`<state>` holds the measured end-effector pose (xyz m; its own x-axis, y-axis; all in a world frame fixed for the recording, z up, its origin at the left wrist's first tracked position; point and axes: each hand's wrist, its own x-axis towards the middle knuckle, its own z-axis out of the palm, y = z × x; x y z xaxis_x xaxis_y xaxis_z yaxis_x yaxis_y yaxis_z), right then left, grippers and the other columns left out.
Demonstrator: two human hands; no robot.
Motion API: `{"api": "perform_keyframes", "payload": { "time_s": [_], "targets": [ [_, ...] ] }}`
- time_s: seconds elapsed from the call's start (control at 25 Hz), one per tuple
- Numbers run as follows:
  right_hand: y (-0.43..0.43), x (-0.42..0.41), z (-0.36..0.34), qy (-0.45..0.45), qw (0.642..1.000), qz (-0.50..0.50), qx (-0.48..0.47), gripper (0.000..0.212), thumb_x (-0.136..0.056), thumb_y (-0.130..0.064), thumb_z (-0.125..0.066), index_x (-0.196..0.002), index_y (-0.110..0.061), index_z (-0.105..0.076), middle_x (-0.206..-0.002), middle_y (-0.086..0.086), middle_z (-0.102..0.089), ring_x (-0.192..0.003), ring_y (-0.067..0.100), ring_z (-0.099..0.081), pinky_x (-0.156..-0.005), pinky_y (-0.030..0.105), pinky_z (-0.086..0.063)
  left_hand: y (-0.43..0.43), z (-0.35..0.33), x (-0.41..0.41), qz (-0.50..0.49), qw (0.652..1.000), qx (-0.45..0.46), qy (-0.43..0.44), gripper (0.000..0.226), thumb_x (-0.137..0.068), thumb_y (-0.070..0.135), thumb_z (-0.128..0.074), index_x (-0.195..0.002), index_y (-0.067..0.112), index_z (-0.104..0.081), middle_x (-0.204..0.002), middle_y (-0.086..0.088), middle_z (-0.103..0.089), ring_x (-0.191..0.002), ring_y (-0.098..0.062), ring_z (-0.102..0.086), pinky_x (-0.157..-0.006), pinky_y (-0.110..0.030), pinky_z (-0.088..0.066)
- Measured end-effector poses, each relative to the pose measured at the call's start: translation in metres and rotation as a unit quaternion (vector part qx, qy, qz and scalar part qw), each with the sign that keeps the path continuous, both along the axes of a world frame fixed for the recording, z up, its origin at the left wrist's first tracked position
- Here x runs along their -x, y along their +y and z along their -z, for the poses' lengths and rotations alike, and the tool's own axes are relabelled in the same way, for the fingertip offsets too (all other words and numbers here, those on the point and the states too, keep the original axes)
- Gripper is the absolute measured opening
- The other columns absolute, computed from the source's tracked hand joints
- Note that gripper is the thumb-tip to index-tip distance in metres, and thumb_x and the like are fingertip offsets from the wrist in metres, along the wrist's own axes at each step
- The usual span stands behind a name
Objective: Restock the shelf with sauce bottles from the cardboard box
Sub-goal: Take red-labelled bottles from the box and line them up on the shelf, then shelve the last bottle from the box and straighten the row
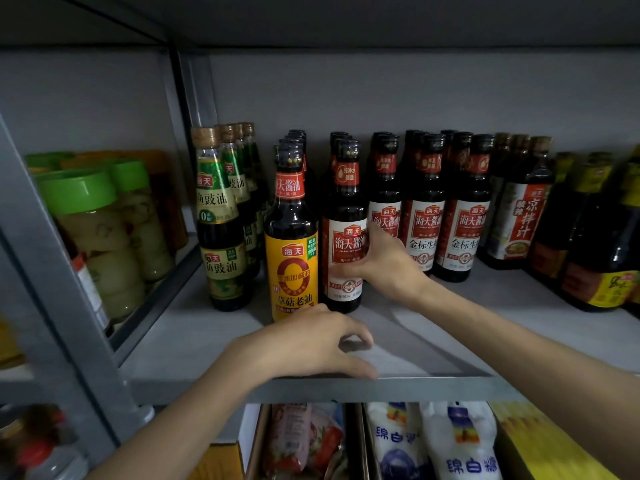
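Right hand [379, 268]: reaches in from the right, wrapped around the lower body of a soy sauce bottle [344, 233] with a white-and-red label; thumb across the label front, fingers behind it, gripping.
Left hand [304, 344]: palm down on the front of the shelf board [194, 334], fingers loosely curled, thumb along the metal front edge [415, 384]; holds nothing.
Held bottle: upright, base on the shelf, at the head of its row, just right of the yellow-label bottle [291, 251]; the two look touching or nearly so.
Yellow-label bottle: dark soy sauce, upright, front of its own row, directly behind the left hand's knuckles; contact with the hand cannot be told.
Far-left row: green-label bottles [220, 216] with tan caps, upright, running front to back.
Right of the held bottle: more rows of red-and-white label soy sauce bottles [462, 220], set further back on the shelf than the held one.
Further right: a dressing bottle [519, 216] with a pale vertical label, then dark bottles with yellow labels [602, 254] at the frame edge.
Neighbouring bay, left: jars with green lids [86, 216], pale contents.
Below the shelf: white sugar bags [450, 441] and a reddish packet [298, 438] in an open carton.
Cardboard box of the task: cannot tell which, if any.
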<state>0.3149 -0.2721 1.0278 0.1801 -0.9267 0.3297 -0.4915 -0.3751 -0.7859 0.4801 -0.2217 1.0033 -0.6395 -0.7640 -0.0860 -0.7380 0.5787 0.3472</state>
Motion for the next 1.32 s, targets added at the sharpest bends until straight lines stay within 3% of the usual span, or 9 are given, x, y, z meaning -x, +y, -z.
{"api": "perform_keyframes", "payload": {
  "time_s": [0.12, 0.24, 0.4, 0.56, 0.72, 0.88, 0.96, 1.16, 1.32],
  "targets": [
    [-0.004, -0.002, 0.0, -0.002, 1.0, -0.005, -0.003, 0.061, -0.073, -0.021, -0.088, -0.123, -0.016, -0.052, -0.11, -0.007, -0.07, -0.092, -0.001, -0.065, -0.076, 0.01, -0.049, 0.0, -0.001, -0.001, 0.002, 1.0, -0.003, 0.007, 0.061, -0.075, 0.072, -0.063, -0.126, 0.037, -0.062, -0.129, 0.011, -0.064, -0.114, -0.005, -0.058, -0.097, -0.027, -0.049],
    [-0.008, -0.004, 0.001, -0.005, 1.0, 0.001, -0.004, 0.064, -0.073, -0.02, -0.088, -0.125, -0.014, -0.052, -0.114, -0.004, -0.07, -0.093, 0.0, -0.064, -0.073, 0.008, -0.047, 0.002, -0.003, -0.001, -0.003, 1.0, -0.005, 0.016, 0.06, -0.076, 0.069, -0.066, -0.126, 0.035, -0.063, -0.126, 0.011, -0.066, -0.092, 0.004, -0.06, -0.095, -0.023, -0.048],
    [-0.011, -0.005, 0.002, -0.006, 1.0, 0.002, -0.005, 0.065, -0.073, -0.019, -0.087, -0.127, -0.013, -0.051, -0.117, -0.002, -0.07, -0.102, 0.008, -0.067, -0.075, 0.01, -0.048, 0.003, -0.004, -0.001, -0.008, 1.0, -0.008, 0.014, 0.062, -0.074, 0.07, -0.066, -0.125, 0.035, -0.063, -0.13, 0.01, -0.064, -0.113, -0.003, -0.058, -0.101, -0.03, -0.048],
    [-0.01, -0.005, 0.001, -0.005, 1.0, 0.001, -0.007, 0.064, -0.075, -0.018, -0.086, -0.126, -0.014, -0.049, -0.115, -0.004, -0.069, -0.097, 0.005, -0.065, -0.074, 0.009, -0.047, 0.003, -0.005, 0.0, -0.011, 1.0, -0.01, 0.01, 0.061, -0.074, 0.07, -0.066, -0.124, 0.035, -0.064, -0.127, 0.008, -0.066, -0.102, -0.001, -0.06, -0.1, -0.031, -0.049],
    [-0.009, -0.006, 0.0, 0.01, 1.0, 0.01, -0.013, 0.067, -0.074, -0.024, -0.087, -0.128, -0.014, -0.048, -0.119, -0.003, -0.069, -0.103, 0.008, -0.066, -0.083, 0.018, -0.052, 0.006, -0.005, -0.001, -0.015, 1.0, -0.016, 0.019, 0.059, -0.075, 0.067, -0.068, -0.123, 0.033, -0.065, -0.121, 0.007, -0.069, -0.109, -0.003, -0.061, -0.101, -0.032, -0.049],
    [0.004, -0.002, 0.001, 0.037, 0.998, 0.046, -0.033, 0.073, -0.074, -0.028, -0.087, -0.131, -0.014, -0.044, -0.116, -0.003, -0.066, -0.102, 0.009, -0.063, -0.074, 0.012, -0.046, 0.007, 0.0, 0.0, -0.014, 1.0, 0.024, -0.003, 0.057, -0.078, 0.07, -0.061, -0.125, 0.039, -0.06, -0.123, 0.009, -0.066, -0.115, -0.012, -0.056, -0.095, -0.031, -0.047],
    [0.018, 0.007, 0.006, 0.073, 0.993, 0.085, -0.029, 0.075, -0.073, -0.036, -0.087, -0.131, -0.014, -0.045, -0.113, -0.005, -0.066, -0.101, 0.011, -0.064, -0.077, 0.019, -0.049, 0.01, 0.008, 0.0, -0.017, 0.999, 0.044, -0.01, 0.056, -0.081, 0.07, -0.058, -0.128, 0.041, -0.057, -0.129, 0.01, -0.061, -0.118, -0.015, -0.053, -0.093, -0.032, -0.045],
    [0.077, 0.055, 0.017, 0.106, 0.975, 0.193, 0.011, 0.05, -0.086, -0.027, -0.076, -0.127, -0.011, -0.052, -0.105, 0.001, -0.064, -0.095, 0.014, -0.059, -0.077, 0.022, -0.041, 0.032, 0.014, 0.024, -0.013, 0.97, 0.043, 0.237, 0.039, -0.084, 0.057, -0.062, -0.117, 0.037, -0.064, -0.115, 0.015, -0.069, -0.105, 0.002, -0.062, -0.092, -0.031, -0.053],
    [0.138, 0.122, 0.022, 0.093, 0.96, 0.262, 0.036, 0.016, -0.09, -0.016, -0.067, -0.105, -0.02, -0.063, -0.083, 0.0, -0.067, -0.074, 0.012, -0.059, -0.063, 0.02, -0.041, 0.069, 0.004, 0.083, 0.029, 0.951, 0.059, 0.301, 0.021, -0.093, 0.038, -0.064, -0.11, 0.027, -0.068, -0.095, 0.013, -0.07, -0.088, 0.002, -0.063, -0.078, -0.022, -0.052]
  ]
}}
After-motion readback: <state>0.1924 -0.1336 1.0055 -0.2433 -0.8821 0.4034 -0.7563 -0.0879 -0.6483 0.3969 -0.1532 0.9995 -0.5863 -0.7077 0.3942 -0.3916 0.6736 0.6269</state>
